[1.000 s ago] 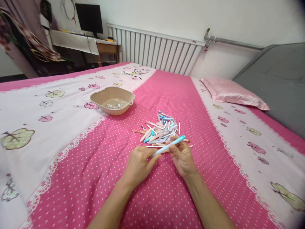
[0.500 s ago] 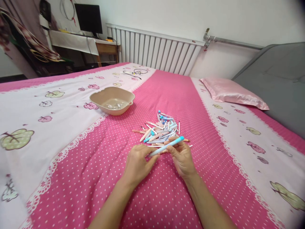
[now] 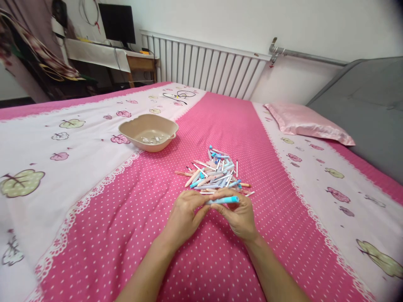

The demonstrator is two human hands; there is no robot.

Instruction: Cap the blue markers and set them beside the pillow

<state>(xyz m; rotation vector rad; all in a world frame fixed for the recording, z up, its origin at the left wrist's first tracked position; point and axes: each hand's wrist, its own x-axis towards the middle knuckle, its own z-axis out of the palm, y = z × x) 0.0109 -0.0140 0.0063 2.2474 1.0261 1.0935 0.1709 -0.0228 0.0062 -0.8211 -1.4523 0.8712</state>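
Note:
Between both hands is a light blue pen (image 3: pixel 225 200) with a brighter blue end that points right. My left hand (image 3: pixel 185 212) is closed on its left part, fingers pinched together. Around its middle, my right hand (image 3: pixel 241 216) grips it with thumb and fingers, and the blue end sticks out past them. Just beyond my hands lies a loose pile of pens and thin white refills (image 3: pixel 214 170), in pink, pale blue and bright blue. The fingers hide the pen's left tip.
A beige plastic basin (image 3: pixel 126 131) with small white pieces inside stands to the left on the pink dotted bedspread (image 3: pixel 126 235). A black cable (image 3: pixel 185 94) lies farther back. At the right is a pink pillow (image 3: pixel 308 123) by a grey headboard (image 3: pixel 365 96). A radiator (image 3: pixel 204 63) lines the wall.
The pen has turned from a steep slant to nearly level, its bright blue end now lower and closer to me. My right hand has shifted slightly toward my left.

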